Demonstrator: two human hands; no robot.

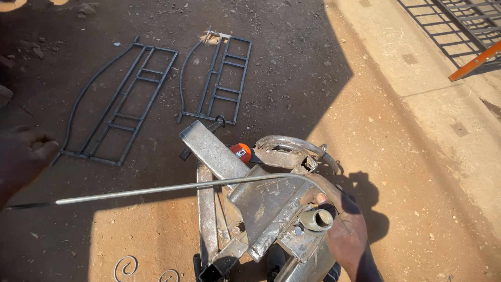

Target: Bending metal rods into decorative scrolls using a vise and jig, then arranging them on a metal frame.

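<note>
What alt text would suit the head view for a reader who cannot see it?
The right hand grips a metal bending jig on reddish dirt, where a long thin steel rod curves around it. The left hand hovers open nearby; two welded black frames lie beyond.

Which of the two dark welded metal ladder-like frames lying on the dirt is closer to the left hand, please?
The larger dark ladder-like frame, lying leftward near the left hand; the smaller frame lies farther right, beyond the bending jig.

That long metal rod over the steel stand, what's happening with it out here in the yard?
A person's right hand rests on a steel bending jig where the thin metal rod curves around it. The left hand is by the rod's far end. Two welded metal frames lie on the dirt beyond.
</note>
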